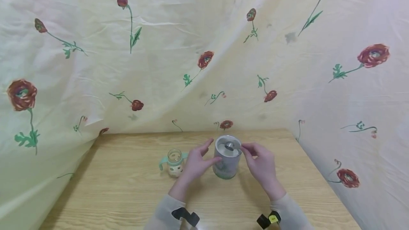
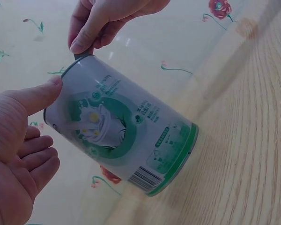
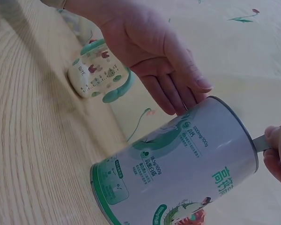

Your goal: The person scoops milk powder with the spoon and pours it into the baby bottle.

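A white and green milk powder tin point(image 1: 226, 162) stands upright on the table with its top uncovered. Inside its mouth shows the round bowl of a metal scoop point(image 1: 229, 146). My right hand point(image 1: 261, 162) pinches the scoop's flat handle point(image 3: 261, 143) between thumb and fingers at the tin's right rim. On the other side my left hand point(image 1: 196, 162) has its thumb at the upper edge of the tin, its fingers loosely extended beside the wall. The left wrist view shows that palm point(image 2: 11, 154) facing the tin. The powder level is hidden in both wrist views.
Left of the left hand stands a clear baby bottle point(image 1: 175, 164) with mint green handles and no lid on it. The wooden table point(image 1: 127, 187) ends at a flowered cloth point(image 1: 166, 63) hanging behind and at both sides.
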`<control>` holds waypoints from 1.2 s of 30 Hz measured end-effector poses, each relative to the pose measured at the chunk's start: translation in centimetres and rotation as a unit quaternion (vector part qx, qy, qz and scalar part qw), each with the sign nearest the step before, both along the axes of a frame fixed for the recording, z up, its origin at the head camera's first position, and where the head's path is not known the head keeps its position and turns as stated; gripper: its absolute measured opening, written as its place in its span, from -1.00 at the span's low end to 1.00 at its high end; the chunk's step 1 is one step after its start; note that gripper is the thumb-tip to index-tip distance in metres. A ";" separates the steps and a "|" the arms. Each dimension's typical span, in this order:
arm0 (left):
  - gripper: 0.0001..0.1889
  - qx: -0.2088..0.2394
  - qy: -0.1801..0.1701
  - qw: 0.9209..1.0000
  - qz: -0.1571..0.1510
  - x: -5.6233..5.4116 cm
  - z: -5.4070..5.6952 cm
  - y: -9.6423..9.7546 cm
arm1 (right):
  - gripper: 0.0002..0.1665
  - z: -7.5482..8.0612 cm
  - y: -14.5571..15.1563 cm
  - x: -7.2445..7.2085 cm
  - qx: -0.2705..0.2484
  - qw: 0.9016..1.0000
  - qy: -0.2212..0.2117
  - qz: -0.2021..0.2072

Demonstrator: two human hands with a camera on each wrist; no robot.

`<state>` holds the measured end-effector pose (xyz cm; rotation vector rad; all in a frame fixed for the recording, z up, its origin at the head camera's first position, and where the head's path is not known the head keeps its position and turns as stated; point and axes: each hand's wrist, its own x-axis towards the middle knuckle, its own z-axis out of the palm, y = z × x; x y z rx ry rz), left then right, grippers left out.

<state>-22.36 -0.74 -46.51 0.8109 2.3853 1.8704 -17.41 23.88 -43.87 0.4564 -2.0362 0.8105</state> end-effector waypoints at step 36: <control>-0.14 0.060 0.018 0.998 0.012 0.4 -0.8 2.8 | -0.90 3.0 -0.7 -0.7 0.174 0.975 -0.136 0.032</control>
